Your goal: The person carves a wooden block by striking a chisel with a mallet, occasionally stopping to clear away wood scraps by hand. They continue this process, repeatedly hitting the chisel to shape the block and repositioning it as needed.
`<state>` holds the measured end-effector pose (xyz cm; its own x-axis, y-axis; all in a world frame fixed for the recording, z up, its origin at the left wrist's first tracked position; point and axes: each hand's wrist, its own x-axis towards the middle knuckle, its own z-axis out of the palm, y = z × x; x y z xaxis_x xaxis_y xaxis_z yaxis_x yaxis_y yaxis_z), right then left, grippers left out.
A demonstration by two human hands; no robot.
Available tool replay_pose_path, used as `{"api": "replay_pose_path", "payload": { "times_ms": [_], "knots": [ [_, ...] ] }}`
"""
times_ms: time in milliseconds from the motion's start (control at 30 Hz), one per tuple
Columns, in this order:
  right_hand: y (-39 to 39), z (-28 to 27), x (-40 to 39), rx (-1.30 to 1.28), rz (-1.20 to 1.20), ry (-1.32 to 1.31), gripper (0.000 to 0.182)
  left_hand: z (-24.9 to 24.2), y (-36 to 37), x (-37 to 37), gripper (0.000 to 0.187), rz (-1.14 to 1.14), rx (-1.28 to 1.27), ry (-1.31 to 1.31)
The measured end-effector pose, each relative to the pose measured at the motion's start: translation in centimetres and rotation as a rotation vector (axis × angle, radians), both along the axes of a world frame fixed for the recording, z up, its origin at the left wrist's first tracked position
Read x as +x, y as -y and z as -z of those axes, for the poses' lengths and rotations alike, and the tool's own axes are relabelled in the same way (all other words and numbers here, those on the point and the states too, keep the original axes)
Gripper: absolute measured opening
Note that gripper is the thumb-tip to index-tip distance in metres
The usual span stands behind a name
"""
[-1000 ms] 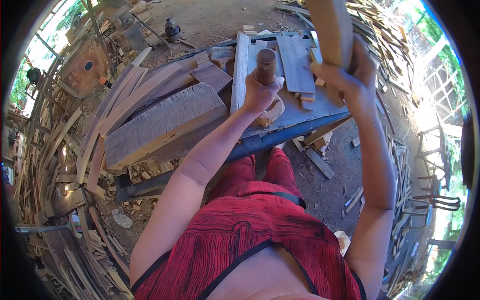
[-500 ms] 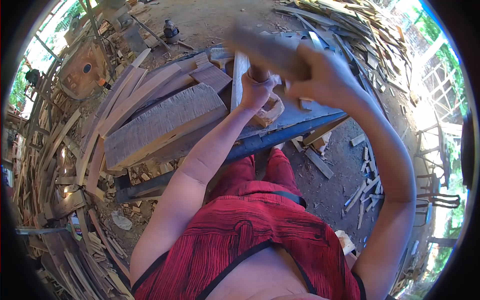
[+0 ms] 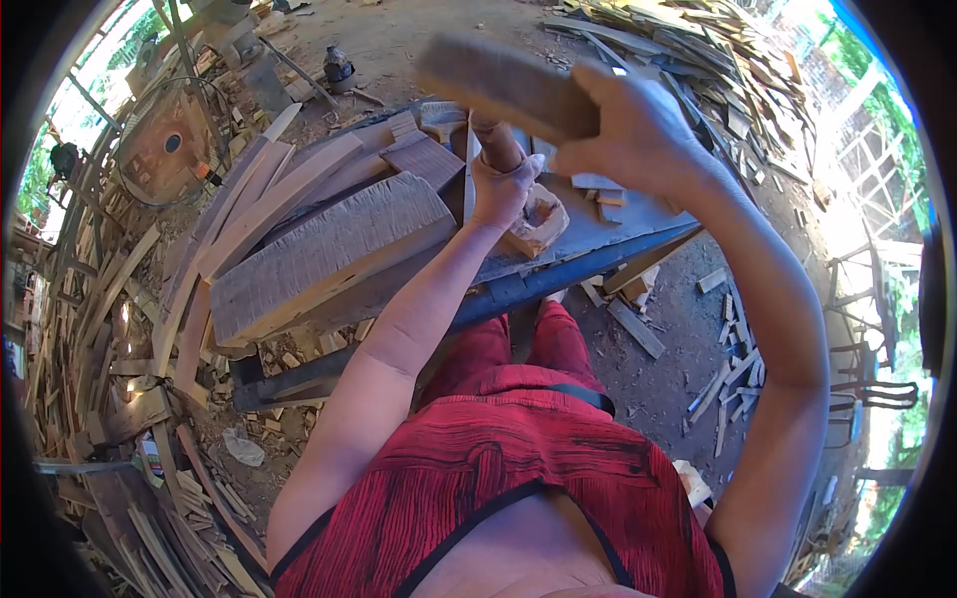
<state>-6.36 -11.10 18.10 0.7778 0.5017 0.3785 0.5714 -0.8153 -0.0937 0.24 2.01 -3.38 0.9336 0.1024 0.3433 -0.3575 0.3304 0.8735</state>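
Observation:
My left hand [image 3: 501, 192] is wrapped around an upright, round wooden tool handle [image 3: 496, 142]. The tool's lower end is hidden behind the hand, so its working part cannot be made out. Just beside that hand, a pale wood piece with a hollow cut in it [image 3: 539, 221] rests on the workbench [image 3: 588, 237]. My right hand [image 3: 633, 130] grips one end of a thick, dark wooden block [image 3: 508, 85], raised over the bench. The block's far end reaches above the handle's top; whether they touch cannot be told.
A large squared timber [image 3: 329, 254] lies along the bench's left side, with long boards [image 3: 269, 214] beyond it. Small offcuts [image 3: 606, 197] sit right of the hollowed piece. Wood scraps [image 3: 635, 327] litter the ground, and a big plank pile [image 3: 688, 55] stands at back right.
The wooden block in my right hand has shifted slightly left and up and is less blurred. My left hand keeps its hold, with more of the tool handle now showing.

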Motion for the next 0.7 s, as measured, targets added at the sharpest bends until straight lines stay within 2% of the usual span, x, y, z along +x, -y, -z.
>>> {"api": "replay_pose_path", "payload": {
  "times_ms": [33, 100, 133, 200, 233, 267, 333, 367, 433, 467, 500, 567, 600, 667, 700],
  "knots": [
    [-0.1, -0.3, -0.2, -0.001, -0.001, -0.002, 0.050, -0.1, 0.0, -0.2, 0.018, -0.001, -0.001, -0.002],
    [-0.3, -0.8, -0.8, 0.525, -0.111, -0.346, 0.051, -0.7, 0.0, -0.8, 0.016, 0.002, 0.033, -0.033],
    [-0.3, -0.4, -0.6, 0.524, -0.116, -0.347, 0.051, -1.3, 0.0, -1.3, 0.016, -0.002, 0.033, -0.033],
    [-0.3, 1.1, -0.3, 0.010, -0.012, -0.170, 0.055, -2.3, 0.1, -2.0, 0.013, -0.084, 0.048, 0.092],
    [-0.4, 1.5, -0.4, 0.010, 0.058, -0.321, 0.054, -2.3, 0.1, -2.0, 0.013, -0.086, 0.049, 0.096],
    [-0.2, 1.4, -0.5, 0.013, 0.057, -0.319, 0.054, -2.2, 0.2, -2.0, 0.010, -0.058, -0.020, 0.042],
    [-0.1, 0.7, -0.7, -0.011, 0.046, -0.023, 0.052, -1.1, 0.2, -1.4, 0.014, -0.032, -0.092, -0.013],
    [0.0, 0.6, -0.8, -0.011, 0.048, -0.027, 0.052, 0.0, 0.1, -0.6, 0.007, -0.002, -0.072, 0.024],
    [0.2, 0.6, -1.0, 0.578, -0.145, -0.337, 0.053, 0.2, 0.0, -0.5, 0.006, 0.037, -0.048, 0.060],
    [0.5, 1.0, -1.0, 0.581, -0.141, -0.332, 0.053, 0.2, 0.0, -0.5, 0.007, 0.031, -0.048, 0.051],
    [0.7, 2.0, -0.9, 0.387, -0.090, -0.288, 0.052, -0.1, 0.0, -0.7, 0.014, 0.025, -0.047, 0.042],
    [1.3, 4.4, -0.3, 0.098, -0.012, -0.222, 0.047, -0.3, 0.0, -0.9, 0.011, 0.029, -0.076, 0.023],
    [1.7, 4.6, -0.4, 0.105, -0.007, -0.219, 0.047, -0.5, -0.2, -1.0, 0.009, 0.027, -0.107, 0.000],
    [2.6, 4.8, -0.4, 0.319, 0.149, -0.520, 0.050, -0.7, -0.4, -1.2, 0.012, -0.005, -0.123, 0.001],
    [3.2, 6.2, -0.5, 0.322, 0.153, -0.521, 0.050, -0.7, -0.6, -1.4, 0.015, -0.041, -0.143, -0.005]
  ]
}}
